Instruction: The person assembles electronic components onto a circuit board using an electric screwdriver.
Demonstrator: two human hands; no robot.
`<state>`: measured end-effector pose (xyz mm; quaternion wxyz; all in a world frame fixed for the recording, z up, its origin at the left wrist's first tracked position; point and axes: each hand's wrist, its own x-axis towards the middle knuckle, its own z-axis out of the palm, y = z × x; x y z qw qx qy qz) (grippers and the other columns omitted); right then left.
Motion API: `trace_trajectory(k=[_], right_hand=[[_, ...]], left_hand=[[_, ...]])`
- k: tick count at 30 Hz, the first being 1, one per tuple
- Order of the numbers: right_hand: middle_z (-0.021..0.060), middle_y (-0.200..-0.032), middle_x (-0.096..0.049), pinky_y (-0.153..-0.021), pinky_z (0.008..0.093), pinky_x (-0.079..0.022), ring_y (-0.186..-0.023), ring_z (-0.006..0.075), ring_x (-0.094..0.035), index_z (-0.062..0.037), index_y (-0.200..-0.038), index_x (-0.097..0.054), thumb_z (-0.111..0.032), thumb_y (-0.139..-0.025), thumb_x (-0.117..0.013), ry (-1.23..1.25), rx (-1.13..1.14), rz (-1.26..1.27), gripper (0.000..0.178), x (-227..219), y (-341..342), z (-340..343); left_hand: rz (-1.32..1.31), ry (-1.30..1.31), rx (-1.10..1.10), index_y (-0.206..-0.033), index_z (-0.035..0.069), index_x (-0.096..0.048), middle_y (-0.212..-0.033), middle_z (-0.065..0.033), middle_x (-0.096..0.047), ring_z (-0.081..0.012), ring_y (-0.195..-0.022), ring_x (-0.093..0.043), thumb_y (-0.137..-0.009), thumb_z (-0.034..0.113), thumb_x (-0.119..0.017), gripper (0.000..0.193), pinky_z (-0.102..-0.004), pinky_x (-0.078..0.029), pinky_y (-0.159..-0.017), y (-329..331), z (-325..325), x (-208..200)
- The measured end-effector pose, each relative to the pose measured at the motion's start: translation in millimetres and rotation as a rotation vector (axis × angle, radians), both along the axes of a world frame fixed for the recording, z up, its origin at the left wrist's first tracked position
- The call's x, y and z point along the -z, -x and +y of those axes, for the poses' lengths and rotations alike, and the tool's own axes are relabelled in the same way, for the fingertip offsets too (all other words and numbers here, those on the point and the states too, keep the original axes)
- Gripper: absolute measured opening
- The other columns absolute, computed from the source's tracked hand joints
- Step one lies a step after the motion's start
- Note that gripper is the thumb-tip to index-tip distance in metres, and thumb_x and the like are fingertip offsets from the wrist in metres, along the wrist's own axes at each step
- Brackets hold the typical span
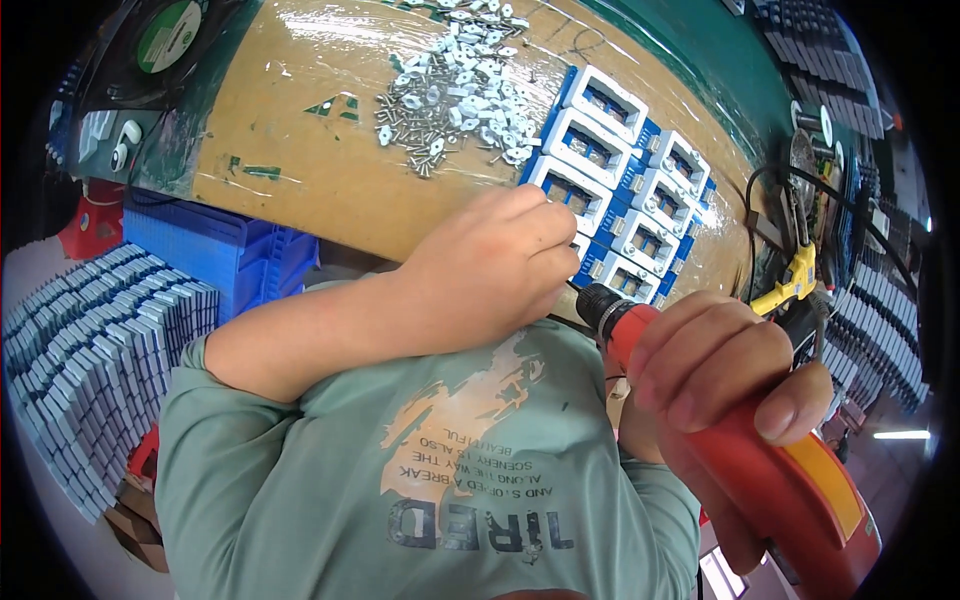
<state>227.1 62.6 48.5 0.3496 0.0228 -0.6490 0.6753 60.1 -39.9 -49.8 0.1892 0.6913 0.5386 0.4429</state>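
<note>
Red and orange, the power screwdriver point(790, 495) sat clasped in the right hand point(715, 370), its tip beside the white frames point(562, 142) ranked on a blue panel point(624, 192) upon the counter point(310, 180). The left hand point(500, 255) curled at the frames' near side, fingertips hidden; whether it pinched anything, I couldn't tell

Dial centred on the left hand point(500, 250): screws point(465, 95) on the table point(300, 170) at twelve o'clock; frames point(618, 160) on it at two; drill point(745, 465) in the right hand point(715, 365) at four; bin point(215, 255) at nine.
</note>
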Motion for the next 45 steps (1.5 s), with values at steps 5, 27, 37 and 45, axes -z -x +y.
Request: trace_trajectory(k=[5,27,37,45], right_hand=[[0.0185,-0.091,-0.066,-0.063,0.0444,-0.057,-0.07,0.0339,-0.067,-0.0091,-0.114,-0.051,-0.016,-0.102,-0.061,-0.004,0.011,-0.081,0.017,1.8,3.2,-4.2],[0.008,-0.097,-0.061,-0.063,0.0339,-0.053,-0.075,0.0206,-0.064,-0.01,-0.142,-0.048,-0.071,-0.079,-0.079,-0.134,0.037,-0.043,0.094,-2.4,-33.8,17.3],[0.0163,-0.097,-0.068,-0.069,0.0476,-0.058,-0.075,0.033,-0.07,-0.0118,-0.119,-0.049,-0.02,-0.107,-0.053,-0.04,0.059,-0.024,0.015,-1.0,-35.7,9.3],[0.018,-0.095,-0.068,-0.073,0.0479,-0.059,-0.073,0.0343,-0.069,-0.0101,-0.116,-0.049,-0.019,-0.105,-0.057,-0.069,0.009,-0.076,0.016,-2.8,-30.9,10.8]], left_hand=[[0.004,0.02,0.011,-0.092,0.007,-0.066,-0.098,-0.0064,-0.06,-0.0284,-0.091,-0.059,-0.073,0.007,-0.076,0.022,-0.04,-0.049,-0.081,0.0,-1.9,1.2],[0.024,0.011,0.07,-0.093,0.008,-0.068,-0.097,-0.005,-0.062,-0.0262,-0.09,-0.059,-0.077,0.008,-0.074,0.017,-0.0387,-0.049,-0.079,-22.0,17.1,1.0],[0.01,-0.008,0.057,-0.095,0.006,-0.068,-0.098,-0.0065,-0.062,-0.0272,-0.09,-0.06,-0.076,0.007,-0.075,0.02,-0.0391,-0.049,-0.081,-23.2,15.9,2.2],[-0.002,-0.016,0.072,-0.096,0.006,-0.067,-0.097,-0.0069,-0.061,-0.0279,-0.089,-0.059,-0.077,0.007,-0.075,0.021,-0.0395,-0.049,-0.08,-23.2,15.9,3.2]])
